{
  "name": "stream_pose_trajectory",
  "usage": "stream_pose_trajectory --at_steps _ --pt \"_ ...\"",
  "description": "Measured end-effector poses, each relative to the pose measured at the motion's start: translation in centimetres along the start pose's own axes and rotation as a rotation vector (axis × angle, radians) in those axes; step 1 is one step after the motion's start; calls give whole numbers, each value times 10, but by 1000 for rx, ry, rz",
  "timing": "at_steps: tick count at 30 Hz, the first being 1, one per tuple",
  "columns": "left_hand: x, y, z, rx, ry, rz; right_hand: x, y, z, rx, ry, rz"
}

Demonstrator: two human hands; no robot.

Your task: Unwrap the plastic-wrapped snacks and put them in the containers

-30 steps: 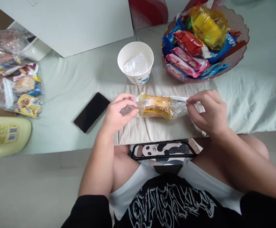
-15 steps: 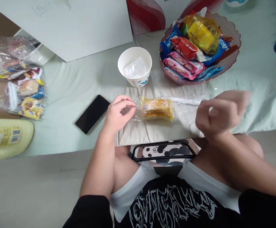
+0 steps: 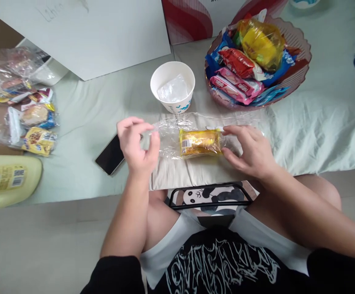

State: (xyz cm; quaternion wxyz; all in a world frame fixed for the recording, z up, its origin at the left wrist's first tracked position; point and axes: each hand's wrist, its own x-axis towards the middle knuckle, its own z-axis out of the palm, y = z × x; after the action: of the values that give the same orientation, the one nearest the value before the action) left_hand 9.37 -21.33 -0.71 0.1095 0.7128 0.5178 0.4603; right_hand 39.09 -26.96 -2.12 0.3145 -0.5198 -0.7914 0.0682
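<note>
A snack in a yellow wrapper (image 3: pixel 200 142) lies in a clear plastic bag (image 3: pixel 167 141) spread on the cloth in front of me. To its left, my left hand (image 3: pixel 137 143) hovers with thumb and fingers apart, beside the bag's left end and partly over the black phone (image 3: pixel 110 155). At the snack's right end is my right hand (image 3: pixel 249 151), its thumb and fingers spread around the bag's plastic there; whether they touch the plastic is unclear. Just beyond the snack stands a white paper cup (image 3: pixel 173 87) with folded clear plastic inside.
A pink glass bowl (image 3: pixel 300 69) full of packaged snacks stands at the back right. Bagged snacks (image 3: pixel 33 122) and a yellow jug (image 3: pixel 9 179) are at the left. White boxes (image 3: pixel 128 36) line the back. A panda-print item (image 3: pixel 211 198) sits at my lap.
My right hand has come left and down to the snack's right end, opening from a closed shape. My left hand has moved a little left, off the bag's edge. The bag's left part is more spread.
</note>
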Motion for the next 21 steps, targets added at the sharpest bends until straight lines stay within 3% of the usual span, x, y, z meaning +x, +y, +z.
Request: stream_pose_trajectory --at_steps 3,6,9,12,17,19,21 --pt "-8 5 -1 24 -250 81 0 1 0 30 28 -3" --pt "-11 3 2 105 -434 33 2 1 -2 74 48 10" --pt "-9 1 1 112 -477 -17 5 -1 -9 139 64 8" --pt "-5 4 -7 78 -428 -28 7 -3 -20 196 40 -34" --pt "2 11 -29 -158 -337 44 10 -9 -35 405 -161 -207" --pt "5 12 -39 -334 -399 52 10 -10 -36 478 -275 -216" --pt "6 10 -46 -463 -605 1 9 -11 -34 500 -365 -185"
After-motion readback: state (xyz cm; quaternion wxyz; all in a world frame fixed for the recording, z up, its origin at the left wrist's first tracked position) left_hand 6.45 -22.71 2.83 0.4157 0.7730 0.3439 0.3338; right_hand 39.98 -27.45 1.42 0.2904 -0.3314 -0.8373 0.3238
